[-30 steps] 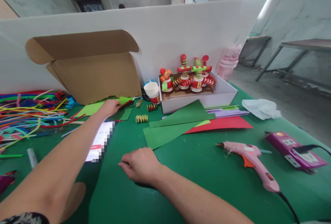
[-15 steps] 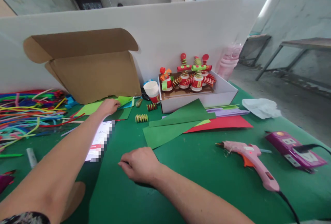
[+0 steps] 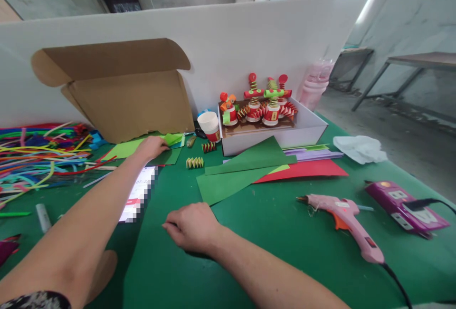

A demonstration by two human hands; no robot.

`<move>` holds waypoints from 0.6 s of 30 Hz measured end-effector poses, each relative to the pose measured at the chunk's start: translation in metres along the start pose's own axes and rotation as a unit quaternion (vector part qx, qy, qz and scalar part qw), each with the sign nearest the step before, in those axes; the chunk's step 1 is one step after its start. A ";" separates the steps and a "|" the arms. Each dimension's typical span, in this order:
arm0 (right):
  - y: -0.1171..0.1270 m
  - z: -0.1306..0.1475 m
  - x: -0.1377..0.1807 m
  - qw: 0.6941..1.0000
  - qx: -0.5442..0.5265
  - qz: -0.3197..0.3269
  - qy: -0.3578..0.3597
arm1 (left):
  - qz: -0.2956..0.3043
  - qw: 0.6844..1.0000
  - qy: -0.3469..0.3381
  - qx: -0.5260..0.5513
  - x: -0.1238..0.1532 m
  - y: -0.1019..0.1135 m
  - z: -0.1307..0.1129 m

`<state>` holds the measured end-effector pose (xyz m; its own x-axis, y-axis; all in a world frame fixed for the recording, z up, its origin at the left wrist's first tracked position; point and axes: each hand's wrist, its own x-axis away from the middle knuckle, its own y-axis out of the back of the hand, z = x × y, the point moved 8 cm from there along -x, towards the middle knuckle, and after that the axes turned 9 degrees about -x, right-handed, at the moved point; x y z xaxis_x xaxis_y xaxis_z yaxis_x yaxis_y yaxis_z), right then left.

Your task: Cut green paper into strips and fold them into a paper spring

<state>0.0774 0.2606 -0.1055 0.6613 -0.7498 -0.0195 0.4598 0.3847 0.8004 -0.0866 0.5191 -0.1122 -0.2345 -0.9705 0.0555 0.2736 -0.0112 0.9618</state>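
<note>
My left hand (image 3: 153,148) reaches over the colored paper at the back left, its fingers closed at the edge of a light green paper (image 3: 174,139). Under that hand lie a yellow-green sheet (image 3: 124,149) and a dark green sheet (image 3: 171,158). Resting on the table, my right hand (image 3: 194,226) is curled into a loose fist with nothing visible in it. Beyond it are larger green sheets (image 3: 231,183) and two small folded paper springs, one yellow (image 3: 194,162) and one red (image 3: 208,147).
An open white box (image 3: 270,142) holds several paper-cup figures (image 3: 271,111). A paper cup (image 3: 209,124) stands beside it. At right lie a pink glue gun (image 3: 342,207) and a purple power strip (image 3: 402,204). Pipe cleaners (image 3: 39,157), a phone (image 3: 137,195) and a cardboard box (image 3: 135,104) occupy the left.
My left hand has shifted slightly to the right over the light green paper, which now lies a little flatter. My right hand stays where it was.
</note>
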 end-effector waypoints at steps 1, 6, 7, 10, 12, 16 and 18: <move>0.000 0.000 0.000 1.000 0.000 0.000 0.000 | 0.002 1.000 0.000 0.001 0.000 0.000 0.001; 0.000 0.000 0.000 1.000 -0.001 0.000 0.001 | 0.008 1.000 0.002 0.009 -0.001 0.001 0.004; 0.000 0.000 0.000 1.000 -0.001 0.000 0.001 | 0.008 1.000 0.003 0.010 -0.001 0.001 0.004; 0.000 0.001 0.000 1.000 0.001 0.001 0.001 | 0.006 1.000 0.004 0.012 -0.002 0.001 0.005; 0.000 0.001 0.000 1.000 0.001 0.004 0.002 | 0.003 1.000 0.004 0.013 -0.003 0.002 0.004; 0.000 0.000 0.000 1.000 0.000 0.005 -0.002 | -0.005 1.000 0.004 0.011 -0.004 0.001 0.002; 0.000 0.000 0.000 1.000 -0.002 0.002 -0.003 | -0.007 1.000 0.005 0.006 -0.004 0.001 0.002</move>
<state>0.0775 0.2607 -0.1053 0.6596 -0.7515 -0.0134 0.4598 0.3894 0.7981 -0.0874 0.5235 -0.1112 -0.2285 -0.9727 0.0399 0.2586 -0.0212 0.9657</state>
